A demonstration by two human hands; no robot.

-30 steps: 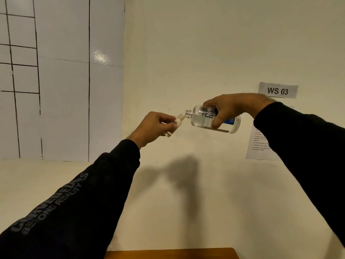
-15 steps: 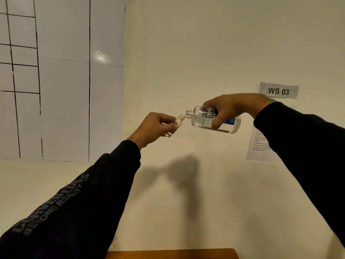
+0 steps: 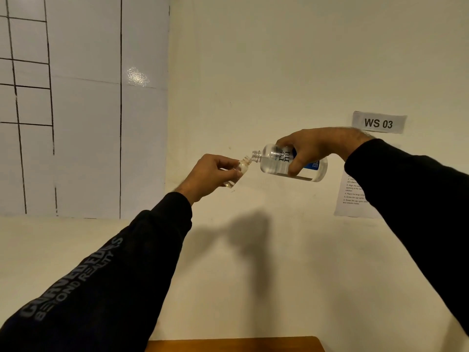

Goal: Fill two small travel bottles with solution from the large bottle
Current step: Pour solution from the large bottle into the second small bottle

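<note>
1. Both arms are raised before a pale wall (image 3: 253, 72), pouring in mid-air.
2. The right hand (image 3: 317, 146) wraps the large bottle (image 3: 276, 161), tipped near level, neck pointing left.
3. The left hand (image 3: 210, 171) pinches a small bottle (image 3: 239, 170), tilted, its mouth just at the large neck.
4. Whether the two rims touch, or liquid is running, cannot be made out at this range.
5. The pour looks under way; a little liquid seems to sit low in the small bottle.
6. To do it well: keep the mouths aligned, tilt slowly, and level off before the neck fills.
7. The second travel bottle is out of view.
</note>
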